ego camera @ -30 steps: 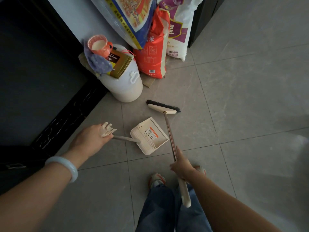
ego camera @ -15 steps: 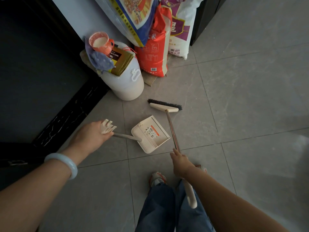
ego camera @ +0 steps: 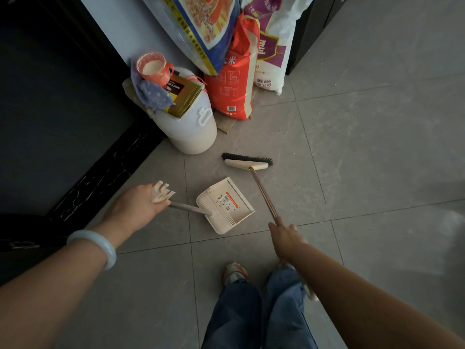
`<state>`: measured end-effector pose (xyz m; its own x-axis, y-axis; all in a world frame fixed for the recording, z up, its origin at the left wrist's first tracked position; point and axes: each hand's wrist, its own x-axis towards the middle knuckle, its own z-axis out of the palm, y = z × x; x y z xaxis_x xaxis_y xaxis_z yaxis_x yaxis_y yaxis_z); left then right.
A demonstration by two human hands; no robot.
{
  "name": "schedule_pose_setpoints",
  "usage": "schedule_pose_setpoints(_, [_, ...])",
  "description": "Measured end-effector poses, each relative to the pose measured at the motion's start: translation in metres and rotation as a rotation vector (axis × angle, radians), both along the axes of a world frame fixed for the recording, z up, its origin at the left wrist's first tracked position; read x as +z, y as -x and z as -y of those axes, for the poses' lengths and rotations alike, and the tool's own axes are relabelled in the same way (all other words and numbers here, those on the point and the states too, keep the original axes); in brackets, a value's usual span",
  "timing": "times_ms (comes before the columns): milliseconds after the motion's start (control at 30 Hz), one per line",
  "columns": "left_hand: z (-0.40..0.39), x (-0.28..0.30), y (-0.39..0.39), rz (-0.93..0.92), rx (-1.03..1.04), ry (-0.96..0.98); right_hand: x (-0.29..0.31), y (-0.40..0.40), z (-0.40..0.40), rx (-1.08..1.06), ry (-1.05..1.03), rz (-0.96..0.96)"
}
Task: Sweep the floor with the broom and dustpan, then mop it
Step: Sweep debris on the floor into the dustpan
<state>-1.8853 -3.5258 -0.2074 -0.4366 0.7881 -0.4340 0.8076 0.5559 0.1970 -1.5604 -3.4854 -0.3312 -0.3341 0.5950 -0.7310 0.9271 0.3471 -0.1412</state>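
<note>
Nearest to us are our jeans legs and a sneaker [ego camera: 235, 272] on the grey tiled floor [ego camera: 364, 152]. Just ahead, our right hand [ego camera: 285, 236] has its fingers curled around the broom's metal shaft, low enough on it to steer the head with short strokes. Our left hand [ego camera: 141, 206] wraps the top of the dustpan handle, just under its comb-toothed end; the fingers are closed on it, though we see mostly the back of the hand. A pale bangle [ego camera: 99, 244] sits on that wrist.

The dustpan [ego camera: 226, 205] rests on the tiles with its mouth turned toward the broom, presumably so dirt can be pushed straight in. The broom head [ego camera: 247, 162] stands beyond it, bristles down, near a white plastic barrel [ego camera: 191, 129]. We judge the sweeping to be under way, the mopping not begun.

Farthest back, a red rice bag [ego camera: 232, 81] and other sacks lean against the wall.
</note>
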Motion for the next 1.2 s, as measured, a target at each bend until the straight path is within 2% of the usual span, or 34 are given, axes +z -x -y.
schedule_pose_setpoints(200, [-0.001, 0.004, -0.004, -0.006, 0.003, 0.011, -0.001, -0.01, -0.028, -0.319, 0.076, -0.09])
schedule_pose_setpoints(400, [0.0, 0.007, -0.002, 0.051, 0.028, 0.009, 0.016, -0.033, -0.05, -0.421, 0.05, -0.152])
schedule_pose_setpoints(600, [-0.013, 0.006, -0.01, 0.063, -0.077, 0.019, 0.028, -0.053, -0.074, -0.479, 0.034, -0.012])
schedule_pose_setpoints(733, [-0.021, 0.002, -0.01, 0.043, -0.084, 0.036, 0.034, -0.045, -0.068, -0.568, 0.197, 0.009])
schedule_pose_setpoints(867, [-0.02, 0.001, -0.006, 0.048, -0.065, 0.037, 0.042, -0.038, -0.022, -0.625, 0.306, -0.088])
schedule_pose_setpoints(1000, [-0.017, 0.003, -0.009, 0.065, -0.068, 0.015, 0.076, -0.067, -0.023, -0.975, 0.423, -0.364])
schedule_pose_setpoints(1067, [-0.016, 0.004, -0.009, 0.091, -0.05, -0.01, 0.088, -0.085, -0.03, -1.052, 0.442, -0.419])
schedule_pose_setpoints(1200, [-0.022, 0.009, -0.014, 0.14, -0.131, -0.009, 0.078, -0.095, -0.043, -0.886, 0.266, -0.268])
